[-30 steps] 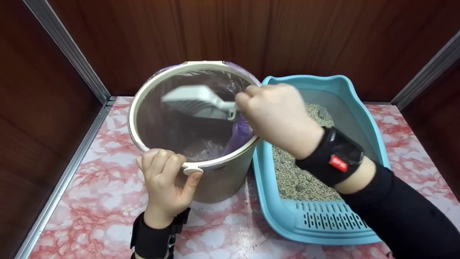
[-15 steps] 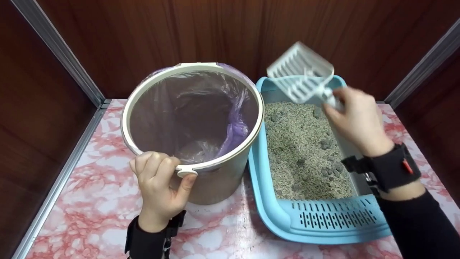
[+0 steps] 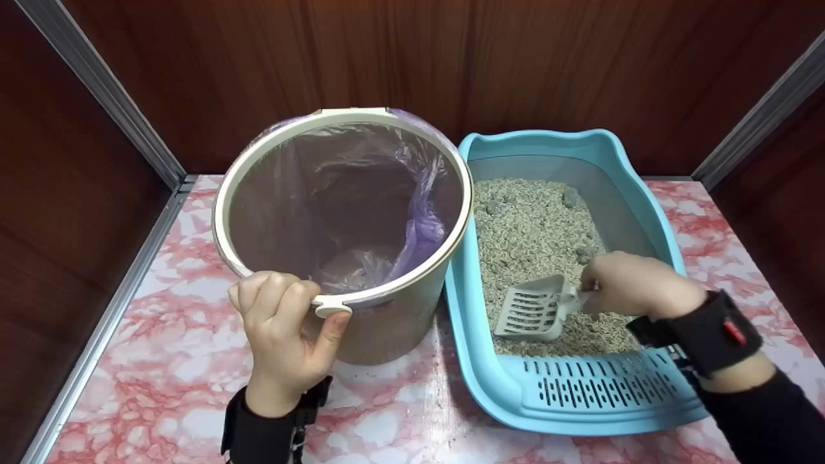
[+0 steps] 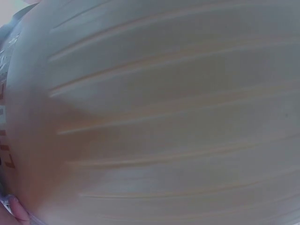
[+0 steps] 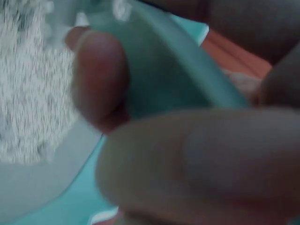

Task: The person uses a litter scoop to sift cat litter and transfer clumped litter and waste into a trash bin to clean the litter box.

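My right hand (image 3: pixel 635 283) grips the handle of a grey slotted litter scoop (image 3: pixel 533 310). The scoop's head lies low over the litter (image 3: pixel 528 225) near the front of a blue litter box (image 3: pixel 467 348). In the right wrist view, fingers and thumb curl round the scoop's handle (image 5: pixel 164 65). My left hand (image 3: pixel 280 338) holds the near rim of a round trash bin (image 3: pixel 393 335), fingers over the edge and thumb outside beside a small round tab. The bin's ribbed wall (image 4: pixel 178 112) fills the left wrist view.
A thin purple-tinted bag (image 3: pixel 422 232) lines the bin. Dark clumps (image 3: pixel 572 197) lie in the litter. The bin stands against the litter box's left side. Wooden panels (image 3: pixel 412 58) rise behind and at both sides of the red-and-white marbled surface (image 3: pixel 167 335).
The right hand has swung from over the bin to the right and lowered the scoop to the litter. The left hand has kept its grip on the bin's rim.
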`<state>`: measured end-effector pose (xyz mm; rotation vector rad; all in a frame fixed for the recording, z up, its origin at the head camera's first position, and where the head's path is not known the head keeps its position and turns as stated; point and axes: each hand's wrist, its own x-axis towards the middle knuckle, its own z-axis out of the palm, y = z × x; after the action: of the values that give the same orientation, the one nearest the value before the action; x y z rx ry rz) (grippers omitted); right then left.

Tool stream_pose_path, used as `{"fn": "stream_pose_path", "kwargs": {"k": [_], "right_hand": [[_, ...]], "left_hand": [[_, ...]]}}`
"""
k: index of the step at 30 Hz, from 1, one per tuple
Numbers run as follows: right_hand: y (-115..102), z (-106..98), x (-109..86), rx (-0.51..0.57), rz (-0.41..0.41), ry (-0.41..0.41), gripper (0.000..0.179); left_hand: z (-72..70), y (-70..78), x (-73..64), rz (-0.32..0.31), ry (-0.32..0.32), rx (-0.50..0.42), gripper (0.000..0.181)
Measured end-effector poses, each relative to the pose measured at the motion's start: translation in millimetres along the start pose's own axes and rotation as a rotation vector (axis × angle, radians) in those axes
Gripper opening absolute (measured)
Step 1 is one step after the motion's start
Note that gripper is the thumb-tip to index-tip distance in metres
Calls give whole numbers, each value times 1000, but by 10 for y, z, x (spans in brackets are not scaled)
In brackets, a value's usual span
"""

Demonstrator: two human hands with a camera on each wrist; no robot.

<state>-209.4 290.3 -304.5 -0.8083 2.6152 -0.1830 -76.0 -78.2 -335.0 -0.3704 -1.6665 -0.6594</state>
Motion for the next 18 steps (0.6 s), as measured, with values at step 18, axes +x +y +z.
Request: {"fn": "stream_pose_path", "kwargs": {"k": [18], "right_hand": [[-431,400,685,119,254,49,23]], "left_hand": [[-4,-6,-12,-6,-9,-1,54]]}}
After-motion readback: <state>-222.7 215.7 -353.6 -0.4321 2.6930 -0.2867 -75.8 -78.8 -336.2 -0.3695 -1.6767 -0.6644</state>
